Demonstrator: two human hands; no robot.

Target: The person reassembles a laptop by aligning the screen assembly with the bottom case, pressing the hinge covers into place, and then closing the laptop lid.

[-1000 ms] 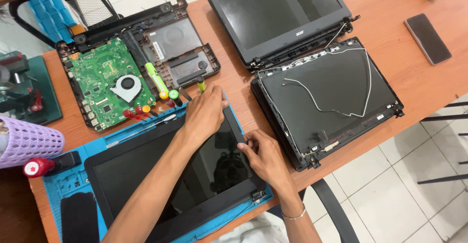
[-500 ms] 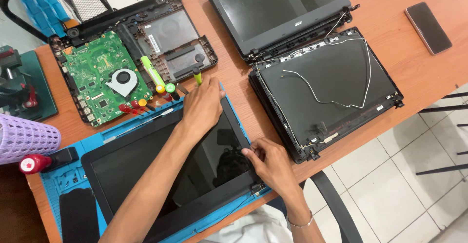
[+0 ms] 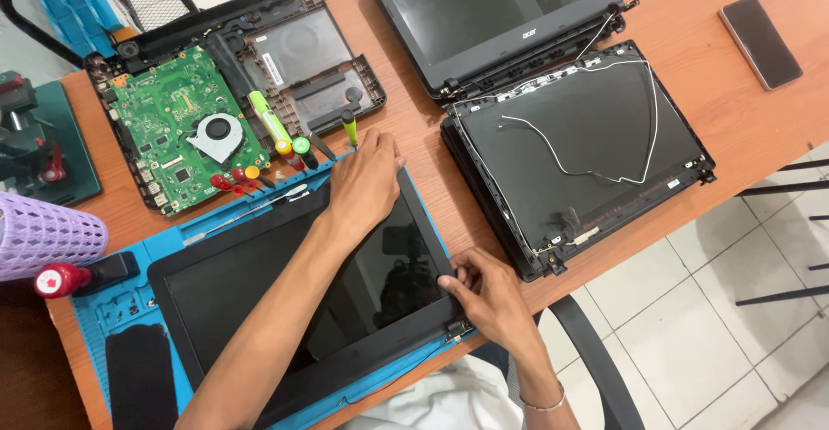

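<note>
- Black laptop screen panel lies flat on a blue work mat, lower left of frame.
- Left hand rests palm-down on the panel's upper right corner, fingers curled over the top edge; can't tell whether it actually has a hold on anything.
- Right hand is at the panel's right edge, lower centre; thumb and fingertips pinched on the bezel just above the hinge corner.
- Screwdrivers with green, yellow and red handles lie in a row just above the mat, touching or just beside the left hand's fingertips.
- Opened laptop base with green circuit board and fan sits upper left.
- Second laptop screen at top centre; a bare black lid shell with a thin white wire is right of centre, close beside the panel.
- Phone lies face down, upper right, well apart.
- Purple mesh cylinder at left edge.
</note>
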